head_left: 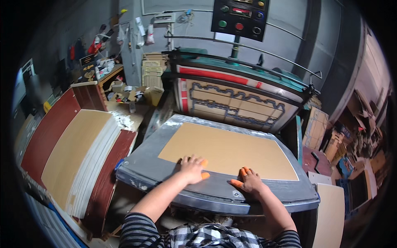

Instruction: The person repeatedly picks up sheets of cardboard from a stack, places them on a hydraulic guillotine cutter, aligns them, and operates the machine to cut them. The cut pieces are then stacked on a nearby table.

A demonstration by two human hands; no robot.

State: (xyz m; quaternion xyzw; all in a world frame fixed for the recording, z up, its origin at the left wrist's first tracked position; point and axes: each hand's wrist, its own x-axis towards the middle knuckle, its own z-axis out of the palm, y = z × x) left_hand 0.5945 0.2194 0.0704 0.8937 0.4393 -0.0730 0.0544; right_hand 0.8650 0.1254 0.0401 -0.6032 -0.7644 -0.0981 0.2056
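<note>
A flat tan cardboard sheet (231,149) lies on the grey metal bed (144,167) of a die-cutting press. My left hand (192,169) rests at the sheet's near edge, fingers spread, partly on the sheet and partly on the bed. To its right, my right hand (250,181) touches the same edge with its fingers apart. Orange covers sit on some fingertips of both hands. Neither hand grips anything. Beyond the sheet stands the press's upright plate, carrying a cutting die (235,105) with dark stepped outlines on a tan board.
On the left, a dark red wooden bin (49,136) holds a stack of tan-topped sheets (78,144). A control panel (240,18) with coloured buttons rises behind the press. Another tan sheet (330,215) stands at the lower right, near scrap cardboard (366,111). Metal rails (248,45) cross above the die.
</note>
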